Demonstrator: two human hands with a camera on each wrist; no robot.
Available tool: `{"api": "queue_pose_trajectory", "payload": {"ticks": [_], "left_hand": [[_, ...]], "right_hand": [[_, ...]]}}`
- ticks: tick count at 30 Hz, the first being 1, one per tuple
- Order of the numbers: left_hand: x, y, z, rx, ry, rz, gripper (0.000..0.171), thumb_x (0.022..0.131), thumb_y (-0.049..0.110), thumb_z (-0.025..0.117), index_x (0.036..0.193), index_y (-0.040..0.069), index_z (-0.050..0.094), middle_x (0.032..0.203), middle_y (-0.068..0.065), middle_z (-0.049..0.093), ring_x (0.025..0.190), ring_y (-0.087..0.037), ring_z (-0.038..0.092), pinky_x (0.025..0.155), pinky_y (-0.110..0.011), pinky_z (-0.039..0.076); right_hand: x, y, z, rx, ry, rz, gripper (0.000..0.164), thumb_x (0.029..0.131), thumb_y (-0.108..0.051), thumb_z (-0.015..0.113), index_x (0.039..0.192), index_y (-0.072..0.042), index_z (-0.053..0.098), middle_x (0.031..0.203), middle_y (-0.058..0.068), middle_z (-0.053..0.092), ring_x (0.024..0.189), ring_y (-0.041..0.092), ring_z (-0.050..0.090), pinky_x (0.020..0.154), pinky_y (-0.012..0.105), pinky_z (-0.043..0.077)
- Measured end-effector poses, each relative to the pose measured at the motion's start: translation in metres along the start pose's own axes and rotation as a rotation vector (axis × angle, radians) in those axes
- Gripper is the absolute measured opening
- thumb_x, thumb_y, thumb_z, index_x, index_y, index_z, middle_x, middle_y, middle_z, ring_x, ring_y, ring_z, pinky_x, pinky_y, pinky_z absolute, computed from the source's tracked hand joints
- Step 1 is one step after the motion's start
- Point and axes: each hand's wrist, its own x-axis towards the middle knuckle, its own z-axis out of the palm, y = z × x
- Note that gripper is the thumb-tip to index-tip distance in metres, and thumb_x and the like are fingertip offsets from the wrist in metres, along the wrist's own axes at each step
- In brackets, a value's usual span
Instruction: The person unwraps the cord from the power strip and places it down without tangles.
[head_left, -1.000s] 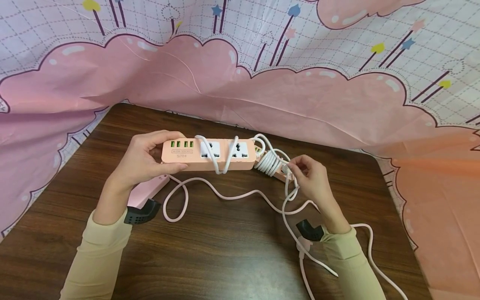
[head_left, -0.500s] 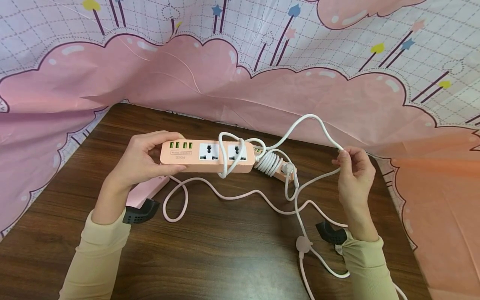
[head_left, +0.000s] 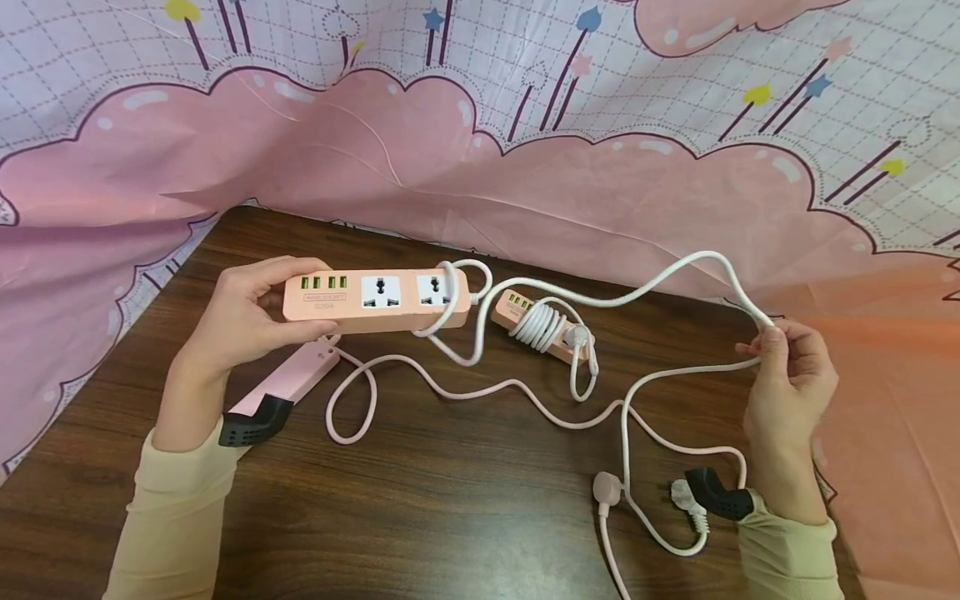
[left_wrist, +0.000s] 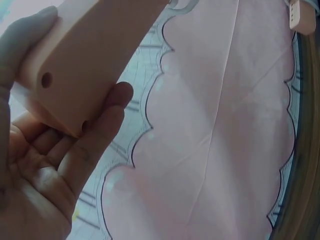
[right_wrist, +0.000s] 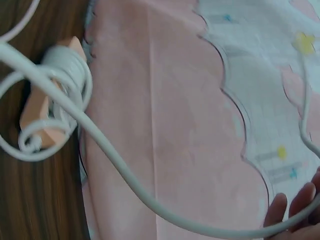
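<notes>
A person's two hands work above a brown wooden tabletop (head_left: pixel 450 500). The left hand (head_left: pixel 234 325) grips one end of a peach power strip (head_left: pixel 375 315), fingers over the top and thumb beneath, holding it raised with its sockets facing the viewer. The right hand (head_left: pixel 791 383), well apart, pinches the white cord (head_left: pixel 705 256) between thumb and fingers; a loop of it circles the strip's other end, crossing a socket. Beyond the pinch the cord drops to the tabletop and ends in a white plug (head_left: pixel 684 495) beside the right wrist. Between the hands lies a second peach strip (head_left: pixel 508 312), its own cord wound tightly about it. A pink strip (head_left: pixel 300 371) lies beneath the left forearm, and a pink cord (head_left: pixel 480 391) and pink plug (head_left: pixel 607 489) lie nearer the viewer. The held strip looks stiff, smooth and fairly light (a little slippery, perhaps), best grasped at the loop-free USB end; the cord seems soft but springy, easiest to pinch clear of its loops.
</notes>
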Motion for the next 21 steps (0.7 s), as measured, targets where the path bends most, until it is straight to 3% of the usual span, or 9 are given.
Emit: {"api": "queue_pose_trajectory", "payload": {"ticks": [3,4,7,11,15,21], "left_hand": [[-0.002,-0.003,-0.008,-0.069,0.053,-0.017,0.056,0.049,-0.031,0.071,0.102,-0.016,0.061,0.092,0.003,0.068,0.070,-0.005,0.061,0.058,-0.014,0.050],[-0.003,-0.004,-0.011,-0.089,0.067,-0.019,0.057,0.049,-0.032,0.070,0.102,-0.017,0.061,0.092,0.001,0.068,0.071,-0.005,0.061,0.058,-0.014,0.050],[-0.005,-0.005,-0.019,-0.086,0.097,-0.013,0.057,0.048,-0.033,0.068,0.103,-0.017,0.061,0.093,0.002,0.068,0.070,-0.005,0.062,0.058,-0.013,0.051],[-0.008,-0.006,-0.028,-0.116,0.102,-0.001,0.056,0.049,-0.032,0.069,0.103,-0.019,0.059,0.094,0.001,0.068,0.070,-0.004,0.062,0.058,-0.014,0.051],[-0.011,-0.008,-0.033,-0.197,0.104,-0.002,0.055,0.050,-0.033,0.067,0.103,-0.020,0.059,0.094,-0.001,0.068,0.070,-0.005,0.062,0.056,-0.014,0.051],[-0.014,-0.009,-0.036,-0.238,0.131,-0.011,0.055,0.052,-0.033,0.067,0.104,-0.016,0.062,0.092,-0.004,0.068,0.068,-0.006,0.063,0.057,-0.014,0.051]], "right_hand": [[0.002,-0.004,-0.012,0.036,0.037,0.038,0.010,0.086,0.014,0.053,0.079,0.009,0.058,0.067,0.012,0.054,0.063,0.017,0.053,0.060,0.021,0.051],[0.002,-0.005,-0.017,-0.014,0.028,0.051,0.011,0.087,0.013,0.053,0.079,0.008,0.058,0.066,0.010,0.055,0.062,0.016,0.054,0.060,0.021,0.051],[0.000,-0.005,-0.028,-0.205,-0.023,0.085,0.014,0.087,0.012,0.053,0.078,0.004,0.060,0.066,0.006,0.057,0.062,0.012,0.056,0.063,0.017,0.049],[-0.002,-0.005,-0.042,-0.580,-0.121,0.093,0.017,0.088,0.010,0.054,0.079,-0.003,0.062,0.064,-0.007,0.058,0.061,0.004,0.054,0.060,0.012,0.042],[-0.005,-0.006,-0.057,-0.843,-0.314,0.062,0.011,0.086,0.010,0.058,0.082,0.000,0.060,0.068,-0.018,0.056,0.065,-0.002,0.050,0.060,0.008,0.038],[-0.006,-0.003,-0.078,-0.961,-0.716,-0.002,0.011,0.082,0.009,0.063,0.087,0.000,0.061,0.077,-0.016,0.060,0.067,-0.008,0.053,0.059,0.008,0.040]]}}
